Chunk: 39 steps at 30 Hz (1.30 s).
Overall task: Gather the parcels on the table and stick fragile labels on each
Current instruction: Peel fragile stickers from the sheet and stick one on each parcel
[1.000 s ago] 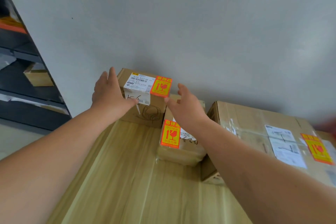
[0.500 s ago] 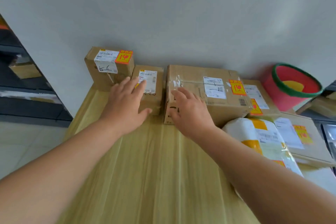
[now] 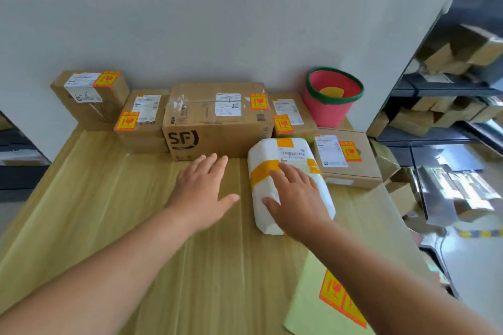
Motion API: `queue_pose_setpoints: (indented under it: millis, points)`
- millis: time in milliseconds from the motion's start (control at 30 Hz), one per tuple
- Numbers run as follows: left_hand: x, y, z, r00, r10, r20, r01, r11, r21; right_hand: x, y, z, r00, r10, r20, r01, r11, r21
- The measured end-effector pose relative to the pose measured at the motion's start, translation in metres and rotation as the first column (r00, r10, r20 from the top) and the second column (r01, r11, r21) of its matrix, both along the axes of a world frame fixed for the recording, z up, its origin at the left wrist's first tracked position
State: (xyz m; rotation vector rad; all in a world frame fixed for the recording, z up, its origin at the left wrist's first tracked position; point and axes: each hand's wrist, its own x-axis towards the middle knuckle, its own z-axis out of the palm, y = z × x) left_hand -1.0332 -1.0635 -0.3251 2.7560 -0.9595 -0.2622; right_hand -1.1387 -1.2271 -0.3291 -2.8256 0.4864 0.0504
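Wooden table (image 3: 109, 212): your right hand (image 3: 296, 198) rests flat on the white parcel (image 3: 268, 153), left hand (image 3: 201, 193) open, empty; next, probably, label it from the sheet (image 3: 307, 307).

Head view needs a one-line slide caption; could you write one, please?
Right hand rests on a white parcel, left hand open above the table, labelled boxes behind.

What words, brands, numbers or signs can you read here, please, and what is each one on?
"SF": black print on the front of the large box.
Broken-glass sign: on every orange sticker, also those on the sticker sheet; their wording is too blurred to read.
White shipping labels and the barcode label on the white parcel: too small to read.
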Motion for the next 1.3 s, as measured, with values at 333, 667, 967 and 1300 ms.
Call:
queue_pose_setpoints:
  millis: [333,667,967,1300]
  points:
    - [-0.067,-0.068,-0.03,0.993,-0.061,-0.105,0.07,0.994,0.084,-0.066,-0.073,-0.054,0.984,-0.037,-0.174,0.03,0.999,-0.041]
    - [-0.079,-0.084,-0.042,0.993,-0.015,-0.114,0.03,0.991,0.131,-0.049,-0.094,-0.072,0.995,-0.022,-0.095,0.022,1.0,-0.005]
    - [-0.091,-0.099,-0.036,0.995,-0.01,-0.1,0.023,0.992,0.128,-0.056,-0.1,-0.071,0.996,-0.015,-0.093,0.021,0.998,0.064]
    - [-0.118,-0.119,-0.031,0.996,-0.041,-0.081,0.052,0.988,0.144,-0.102,-0.117,-0.058,0.995,-0.076,-0.066,0.08,0.994,0.069]
